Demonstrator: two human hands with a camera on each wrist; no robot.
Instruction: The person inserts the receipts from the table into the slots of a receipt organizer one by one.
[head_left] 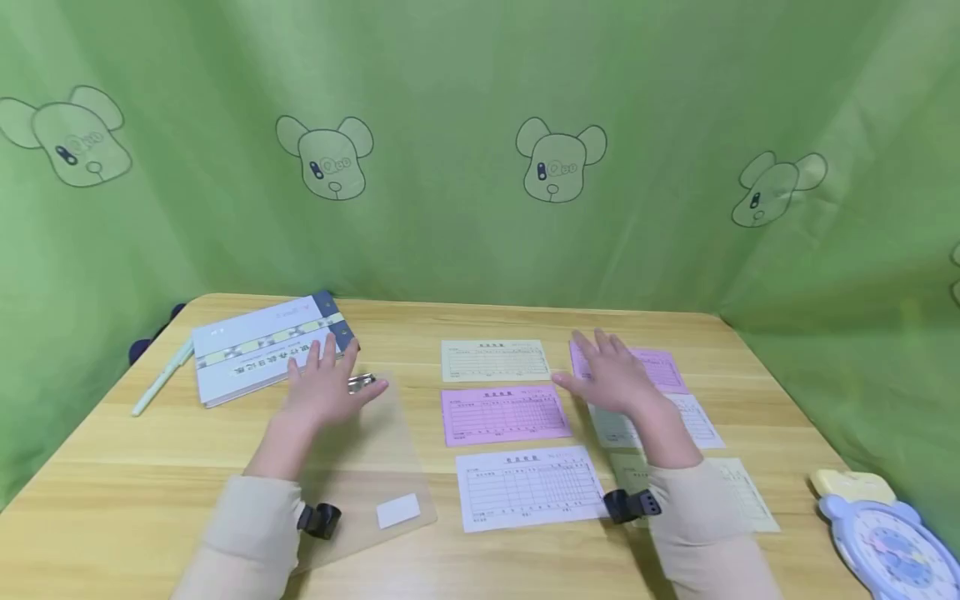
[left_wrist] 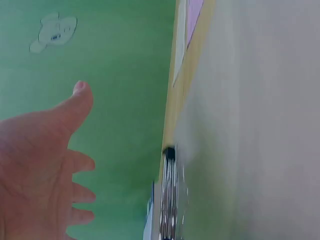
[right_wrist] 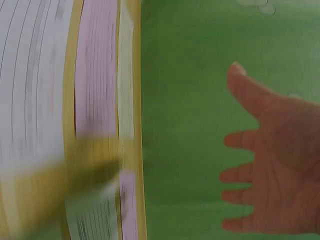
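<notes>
Lower edge of frame: two pale sleeves [head_left: 247, 525] enter over the wooden table [head_left: 82, 508], each with a small black wrist camera [head_left: 321, 521]. At lower right, a blue clock [head_left: 900, 546] is cut off by the frame edge; a pale yellow item [head_left: 851, 484] lies just beyond it.

Left of lower centre: translucent board [head_left: 375, 471], partly under the left sleeve. Its long axis runs up the frame, leaning slightly left; the white label [head_left: 398, 511] is at the near end, the metal clip [head_left: 362, 383] at the far end.

Right of centre: six printed forms in two columns, long axes crosswise, those of the right column slanting down to the right. Left column, near to far: white form [head_left: 528, 490], pink form [head_left: 506, 415], pale green form [head_left: 495, 362]; headings face the top of the frame. Right column: second green form [head_left: 738, 492], partly covered by the sleeve, then second white form [head_left: 697, 421] and second pink form [head_left: 660, 367].

Left hand [head_left: 322, 392]: over the clip end of the board, fingers spread, pointing up the frame, thumb out; holds nothing. Right hand [head_left: 617, 379]: over the far part of the right column, fingers likewise spread, thumb toward the left column; holds nothing.

Upper left of the table: booklet [head_left: 262, 342], long axis rising to the right, with slim pale green pens [head_left: 165, 375] beside it. Farthest: green curtain [head_left: 450, 242] with bear-head outlines.
</notes>
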